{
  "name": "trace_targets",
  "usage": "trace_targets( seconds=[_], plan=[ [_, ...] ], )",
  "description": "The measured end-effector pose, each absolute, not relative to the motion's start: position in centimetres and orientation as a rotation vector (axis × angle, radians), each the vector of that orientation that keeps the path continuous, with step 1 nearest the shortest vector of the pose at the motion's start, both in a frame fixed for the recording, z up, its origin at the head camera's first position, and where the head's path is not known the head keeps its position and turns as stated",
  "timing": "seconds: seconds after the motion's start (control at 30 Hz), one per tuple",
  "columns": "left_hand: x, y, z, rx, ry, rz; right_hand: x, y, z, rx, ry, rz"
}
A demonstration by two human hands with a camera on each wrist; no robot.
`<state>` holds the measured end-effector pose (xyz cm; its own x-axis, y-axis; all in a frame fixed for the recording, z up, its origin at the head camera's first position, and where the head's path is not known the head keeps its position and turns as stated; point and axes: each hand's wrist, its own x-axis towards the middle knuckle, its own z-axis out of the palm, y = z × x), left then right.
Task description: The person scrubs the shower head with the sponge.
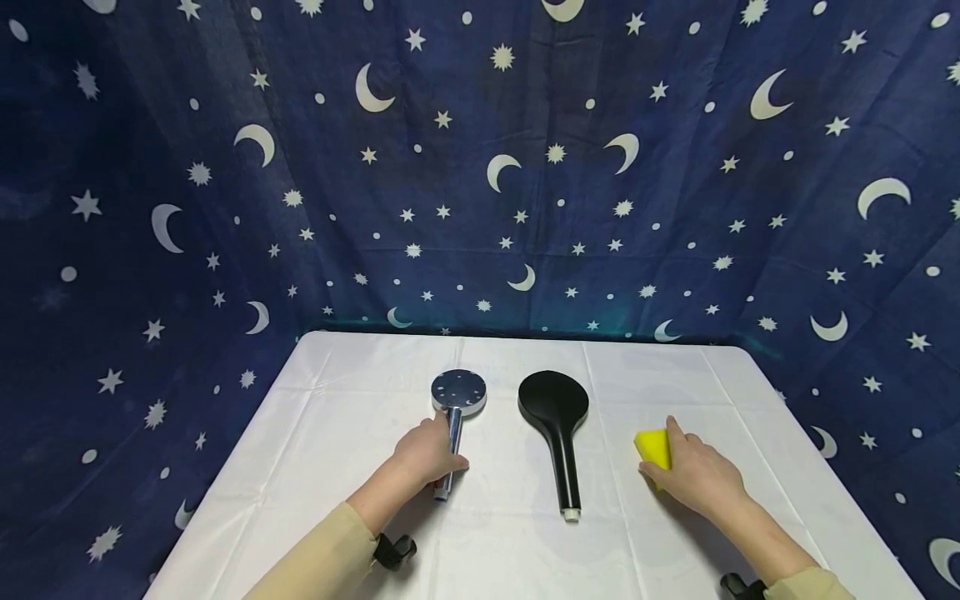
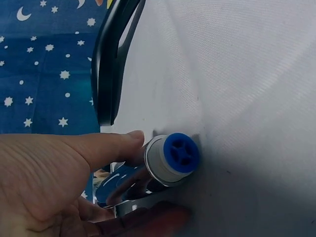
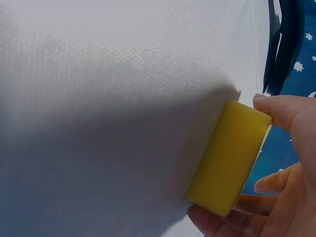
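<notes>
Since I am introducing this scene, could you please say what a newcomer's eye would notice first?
Likely the yellow block in the right hand, at the right of the table. Next, the chrome shower head at the left hand, with the black shower head to its right. Behind hangs a blue starry cloth.

A curtained-off nook, the kind of building impossible to tell: dark blue cloth (image 1: 465, 196) printed with moons and stars hangs behind and beside a white-covered table (image 1: 510, 533).
</notes>
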<state>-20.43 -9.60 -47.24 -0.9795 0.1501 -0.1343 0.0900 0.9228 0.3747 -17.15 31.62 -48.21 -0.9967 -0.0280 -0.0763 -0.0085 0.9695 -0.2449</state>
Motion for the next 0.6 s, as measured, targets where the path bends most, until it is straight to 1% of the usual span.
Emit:
trace_targets(
  seconds=[0.6],
  plan=[
    [-21.0,-10.12,-47.92,0.215,2.866,0.742,-17.27,31.81,-48.06,-0.047,3.076,-0.372]
  ],
)
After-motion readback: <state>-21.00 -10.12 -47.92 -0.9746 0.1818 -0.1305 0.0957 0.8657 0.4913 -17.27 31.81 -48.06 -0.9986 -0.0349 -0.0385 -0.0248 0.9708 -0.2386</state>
